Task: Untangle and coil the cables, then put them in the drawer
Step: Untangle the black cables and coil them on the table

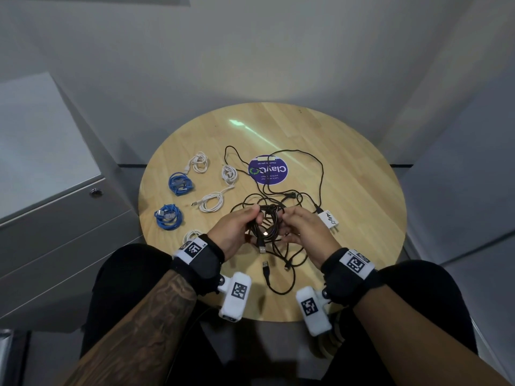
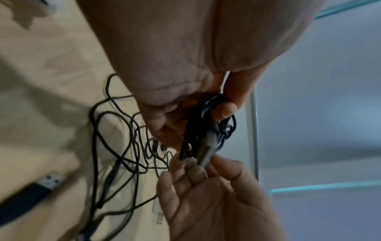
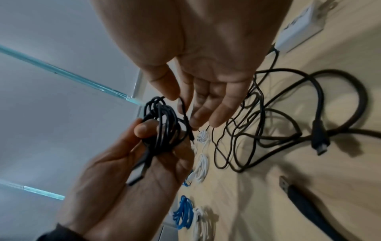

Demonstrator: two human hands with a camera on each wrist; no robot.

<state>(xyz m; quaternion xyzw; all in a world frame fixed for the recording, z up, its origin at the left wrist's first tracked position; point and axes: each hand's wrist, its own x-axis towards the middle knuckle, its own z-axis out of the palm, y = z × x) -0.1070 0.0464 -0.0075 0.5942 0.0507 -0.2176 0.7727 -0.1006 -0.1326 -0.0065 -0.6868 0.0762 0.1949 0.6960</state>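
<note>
Over the near middle of the round wooden table (image 1: 348,151), my left hand (image 1: 237,227) grips a small coil of black cable (image 1: 264,221), its metal USB plug (image 3: 136,174) lying across the palm. My right hand (image 1: 303,232) is just to the coil's right; its thumb and forefinger pinch a loose strand of that black cable (image 3: 184,112). More tangled black cable (image 1: 320,174) is spread on the table beyond and under both hands. The grey drawer cabinet (image 1: 55,218) stands shut at the left.
Several coiled cables lie on the table's left: white ones (image 1: 199,162) and two blue ones (image 1: 179,183). A white plug adapter (image 1: 328,218) sits to the right of my right hand. A purple round sticker (image 1: 268,169) marks the table's centre. Walls close in behind.
</note>
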